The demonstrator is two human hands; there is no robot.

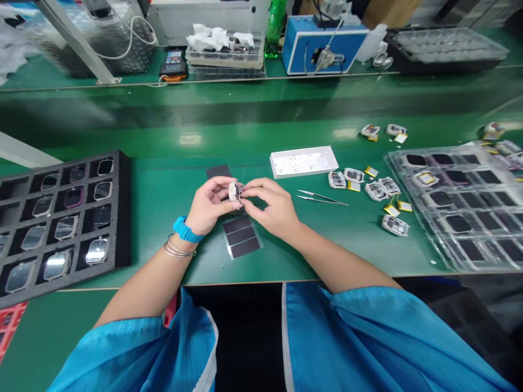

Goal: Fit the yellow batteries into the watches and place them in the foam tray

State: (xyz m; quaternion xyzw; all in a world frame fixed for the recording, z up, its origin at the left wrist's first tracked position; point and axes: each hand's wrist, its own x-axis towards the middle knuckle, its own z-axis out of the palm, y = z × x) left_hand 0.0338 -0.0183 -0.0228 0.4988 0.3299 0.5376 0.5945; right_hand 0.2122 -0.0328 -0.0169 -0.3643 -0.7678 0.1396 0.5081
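Observation:
My left hand and my right hand meet above the green table, both pinching a small white watch case with dark parts inside. The left fingers grip its left side, and the right fingertips press on its right edge. Just below the hands lies a sheet of dark rectangular adhesive strips. A dark square pad lies just behind the hands. Metal tweezers rest on the table right of my right hand.
A black foam tray with several watch screens sits at left. A white shallow box is behind the hands. Loose watch cases with yellow batteries lie at right, beside a clear plastic tray. A blue machine stands at the back.

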